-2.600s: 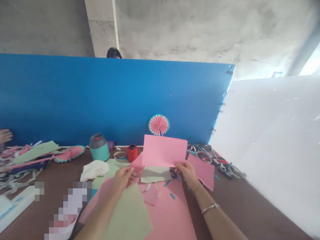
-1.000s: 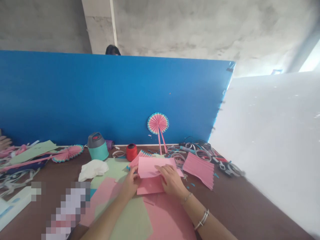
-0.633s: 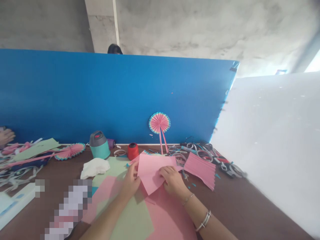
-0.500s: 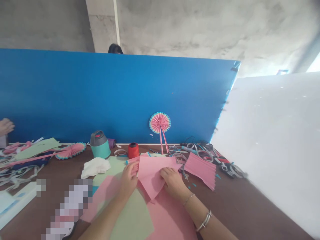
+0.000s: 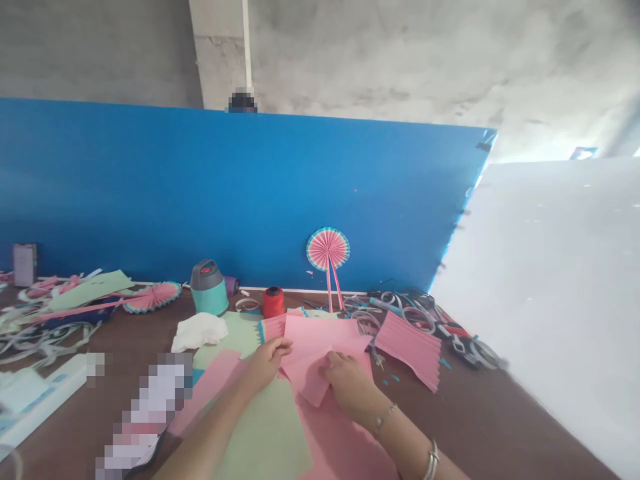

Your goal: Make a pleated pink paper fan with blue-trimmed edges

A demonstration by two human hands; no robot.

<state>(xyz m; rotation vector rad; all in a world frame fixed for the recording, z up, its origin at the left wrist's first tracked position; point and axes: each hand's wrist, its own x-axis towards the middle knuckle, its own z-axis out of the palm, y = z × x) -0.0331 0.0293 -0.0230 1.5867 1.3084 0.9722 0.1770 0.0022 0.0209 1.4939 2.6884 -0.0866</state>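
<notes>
A pink sheet of paper [image 5: 320, 337] lies in front of me, its lower part folded into a point toward me. My left hand [image 5: 270, 361] pinches the sheet's left edge. At its right side my right hand [image 5: 347, 379], fingers bent, grips the folded part. Beneath are larger pink sheets [image 5: 345, 440] and a pale green sheet [image 5: 267, 433]. A pleated pink strip with a blue edge [image 5: 274, 327] sticks out behind the left hand. To the right of the right hand lies another pleated pink paper [image 5: 410, 348].
A round pink paper fan [image 5: 328, 249] stands against the blue partition [image 5: 225, 193]. Near it are a red thread spool [image 5: 273, 303], a teal-and-grey container [image 5: 209, 290] and a crumpled white tissue [image 5: 199, 331]. Tangled straps and tools [image 5: 450, 330] lie right; another pleated fan [image 5: 153, 297] lies left.
My left hand has slid slightly down the sheet's left edge. The right hand stays on the folded part. Another person's hand at the far left has gone out of sight; the view has shifted slightly.
</notes>
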